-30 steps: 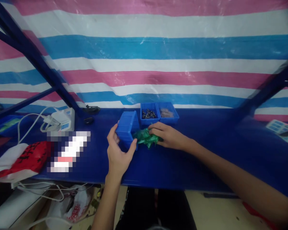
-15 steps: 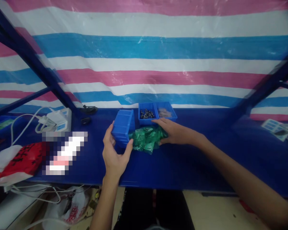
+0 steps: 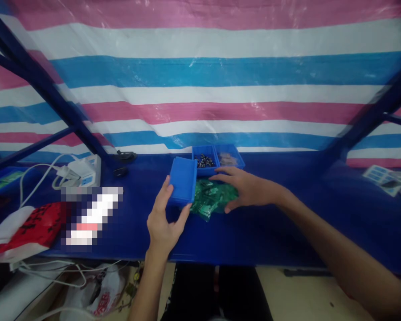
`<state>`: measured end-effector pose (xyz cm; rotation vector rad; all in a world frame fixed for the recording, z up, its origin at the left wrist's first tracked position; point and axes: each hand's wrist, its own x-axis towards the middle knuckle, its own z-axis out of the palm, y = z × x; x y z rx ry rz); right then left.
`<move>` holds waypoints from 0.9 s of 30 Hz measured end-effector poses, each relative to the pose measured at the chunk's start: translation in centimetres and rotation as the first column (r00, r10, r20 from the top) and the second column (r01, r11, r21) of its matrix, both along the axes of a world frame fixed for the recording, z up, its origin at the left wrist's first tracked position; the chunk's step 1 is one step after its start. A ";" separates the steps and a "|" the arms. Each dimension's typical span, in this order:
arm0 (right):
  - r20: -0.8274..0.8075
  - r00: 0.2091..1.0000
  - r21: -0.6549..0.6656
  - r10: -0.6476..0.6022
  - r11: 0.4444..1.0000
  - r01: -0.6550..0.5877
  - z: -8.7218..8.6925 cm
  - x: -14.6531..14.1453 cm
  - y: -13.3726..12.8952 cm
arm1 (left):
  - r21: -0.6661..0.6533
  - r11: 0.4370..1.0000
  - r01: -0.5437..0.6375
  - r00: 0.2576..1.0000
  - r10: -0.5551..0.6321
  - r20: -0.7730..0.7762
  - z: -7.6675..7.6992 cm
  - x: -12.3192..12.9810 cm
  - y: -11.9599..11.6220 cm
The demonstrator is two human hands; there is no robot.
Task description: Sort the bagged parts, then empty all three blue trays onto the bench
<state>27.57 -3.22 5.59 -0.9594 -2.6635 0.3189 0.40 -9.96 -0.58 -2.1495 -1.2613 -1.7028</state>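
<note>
My left hand grips a small blue plastic bin, thumb on its near side and fingers at its left. The bin is tipped, with a broad smooth face turned up; I cannot tell whether anything is inside. Just right of it, a heap of shiny green plastic packets lies on the blue tabletop. My right hand curves around the heap's right side, palm toward it, fingers and thumb spread and touching the packets' edge.
Behind the packets stand two blue bins, one with small black-and-silver parts, the other with pale brownish pieces. A white power strip with cables and a red-and-white bag lie at the left. A striped sheet hangs behind.
The blue bin in my left hand has moved right and turned, showing a smoother face. My right hand has loosened, its fingers spreading more beside the green packets.
</note>
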 end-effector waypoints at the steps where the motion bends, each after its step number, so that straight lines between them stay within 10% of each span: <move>1: -0.008 1.000 0.034 0.008 0.999 -0.008 -0.1 -0.7 -0.5 | 0.004 1.000 0.003 1.000 -0.003 -0.013 0.1 0.1 0.0; 11: 0.019 0.997 0.269 0.070 0.960 -0.073 -5.1 -6.9 -3.2 | -0.002 0.994 0.107 0.994 -0.107 0.023 0.1 1.2 0.3; 18: 0.027 1.000 0.260 0.014 0.965 -0.021 -5.3 -6.8 -3.8 | 0.169 0.985 -0.030 0.997 0.041 -0.062 4.4 0.0 2.6; 23: -0.026 0.999 0.278 0.019 0.960 -0.011 -5.0 -6.9 -4.1 | 0.132 0.988 -0.082 0.994 0.071 0.087 8.2 -0.9 7.5; 27: -0.199 0.980 0.324 -0.015 0.943 0.081 -4.2 -6.0 -2.9 | -0.216 0.976 -0.011 0.938 0.085 0.335 8.0 -2.9 14.0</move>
